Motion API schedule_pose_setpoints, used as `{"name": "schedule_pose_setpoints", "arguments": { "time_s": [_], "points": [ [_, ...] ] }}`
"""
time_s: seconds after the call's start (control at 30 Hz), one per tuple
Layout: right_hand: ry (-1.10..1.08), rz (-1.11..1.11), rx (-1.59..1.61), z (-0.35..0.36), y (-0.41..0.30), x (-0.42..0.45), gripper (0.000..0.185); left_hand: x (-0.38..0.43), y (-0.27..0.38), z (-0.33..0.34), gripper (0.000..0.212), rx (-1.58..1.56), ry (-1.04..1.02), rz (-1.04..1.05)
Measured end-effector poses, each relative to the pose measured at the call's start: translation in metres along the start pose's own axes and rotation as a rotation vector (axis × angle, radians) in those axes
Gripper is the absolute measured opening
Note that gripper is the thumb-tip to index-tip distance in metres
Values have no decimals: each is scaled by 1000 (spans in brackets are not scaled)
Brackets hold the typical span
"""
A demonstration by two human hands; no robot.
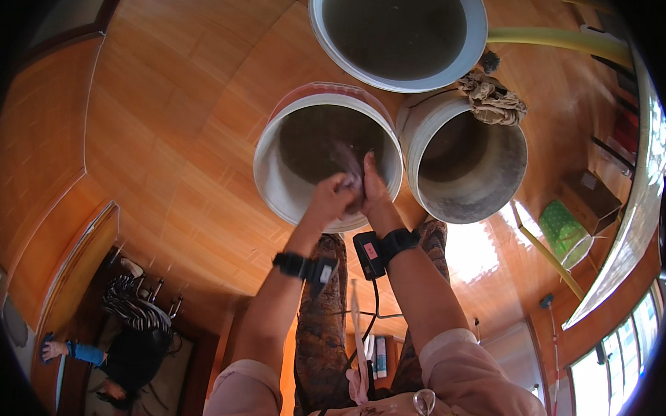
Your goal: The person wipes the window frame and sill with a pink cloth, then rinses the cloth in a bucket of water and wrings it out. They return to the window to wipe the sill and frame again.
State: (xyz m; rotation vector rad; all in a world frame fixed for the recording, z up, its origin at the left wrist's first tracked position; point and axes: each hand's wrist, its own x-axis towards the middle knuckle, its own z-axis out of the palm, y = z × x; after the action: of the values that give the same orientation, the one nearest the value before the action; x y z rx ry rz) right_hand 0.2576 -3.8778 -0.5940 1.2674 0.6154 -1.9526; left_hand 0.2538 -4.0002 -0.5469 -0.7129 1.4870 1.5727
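Both of my hands are over the near side of a white plastic bucket [278, 190] that holds dark, murky water. My left hand [333, 197] is curled, with its fingers on a blurred, greyish wet cloth [357, 178]. Against the cloth's other side lies my right hand [375, 183], its palm turned inward and thumb up. The blur hides where the cloth ends. To the right stands a second white bucket [505, 173] with a little dark liquid at its bottom. A crumpled brown cloth [493, 101] hangs over its rim.
A larger tub [343, 60] of murky water stands beyond the buckets. A yellow pole [559, 41] lies to its right. Further right are a green dotted bin [564, 230] and a cardboard box [590, 200]. At the lower left, another person [138, 350] rests a hand on a wooden panel.
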Motion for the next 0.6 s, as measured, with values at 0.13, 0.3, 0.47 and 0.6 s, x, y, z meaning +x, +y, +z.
{"name": "schedule_pose_setpoints", "arguments": {
  "time_s": [0.13,0.3,0.47,0.6],
  "points": [
    [76,-114,22,23,6,-12,45,-25,30,14,24,399,130,335],
    [56,-82,60,47,7,-24,34,23,19,-20,19,717,389,434],
    [81,-164,47,39,2,-26,50,55,-7,-49,21,351,449,256],
    [464,26,-44,29,4,-5,66,67,-61,-59,28,355,210,164]
  ]
}}
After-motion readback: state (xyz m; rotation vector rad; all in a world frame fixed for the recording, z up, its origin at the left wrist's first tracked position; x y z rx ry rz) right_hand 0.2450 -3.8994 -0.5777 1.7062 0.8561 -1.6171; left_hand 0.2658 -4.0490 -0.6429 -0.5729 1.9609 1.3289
